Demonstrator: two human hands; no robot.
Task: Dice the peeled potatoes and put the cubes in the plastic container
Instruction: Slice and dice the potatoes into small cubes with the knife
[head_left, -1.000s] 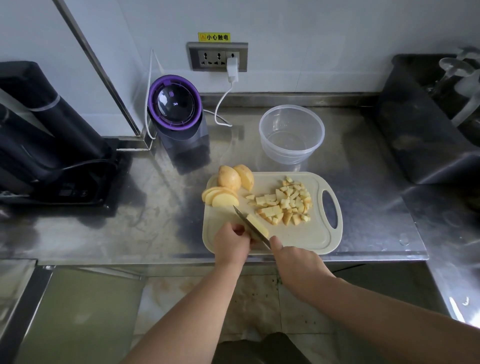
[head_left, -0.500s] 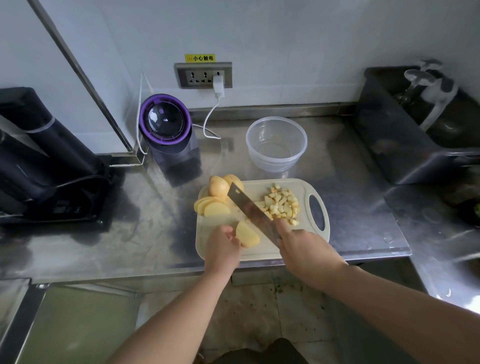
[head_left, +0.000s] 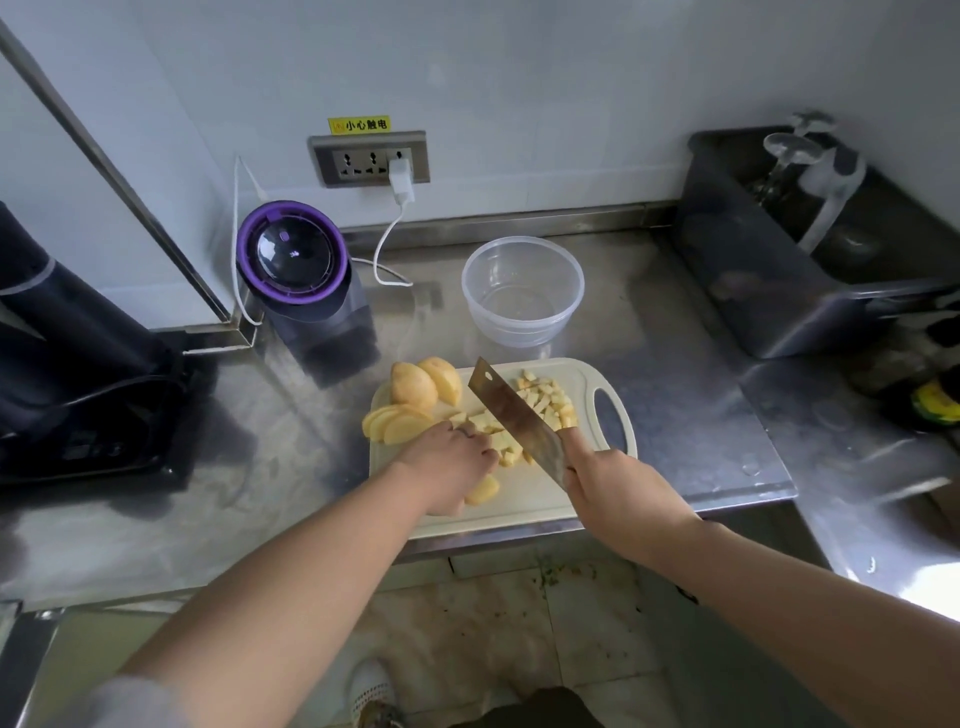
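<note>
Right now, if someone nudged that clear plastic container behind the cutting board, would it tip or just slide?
It would probably slide rather than tip: the plastic container looks wider than tall and sits flat. It appears empty and thin-walled, so it is likely light and may skid on the smooth steel counter. The thin walls may flex if squeezed.
</note>
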